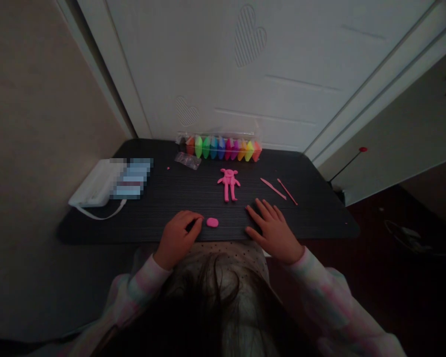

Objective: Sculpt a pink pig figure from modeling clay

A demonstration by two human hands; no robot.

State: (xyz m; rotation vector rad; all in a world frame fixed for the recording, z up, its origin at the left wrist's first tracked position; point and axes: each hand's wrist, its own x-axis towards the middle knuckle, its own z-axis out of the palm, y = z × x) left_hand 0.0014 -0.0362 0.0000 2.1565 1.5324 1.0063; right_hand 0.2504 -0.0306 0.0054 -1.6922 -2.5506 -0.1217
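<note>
My left hand [178, 237] rests on the near edge of the dark table [312, 218], fingers curled loosely, empty, its fingertips just left of a small flattened pink clay lump [212, 222]. My right hand [273, 230] lies flat on the table with fingers stretched out and apart, holding nothing. A pink clay figure [229, 183] with head, arms and legs lies on the table beyond both hands. Two thin pink modelling tools [278, 190] lie to the right of the figure, just beyond my right fingertips.
A row of coloured clay packs in a clear case [223, 147] stands at the table's far edge against a white door [282, 59]. A small clear bag [188, 160] lies near it. A white box with a strap [96, 186] sits at the left.
</note>
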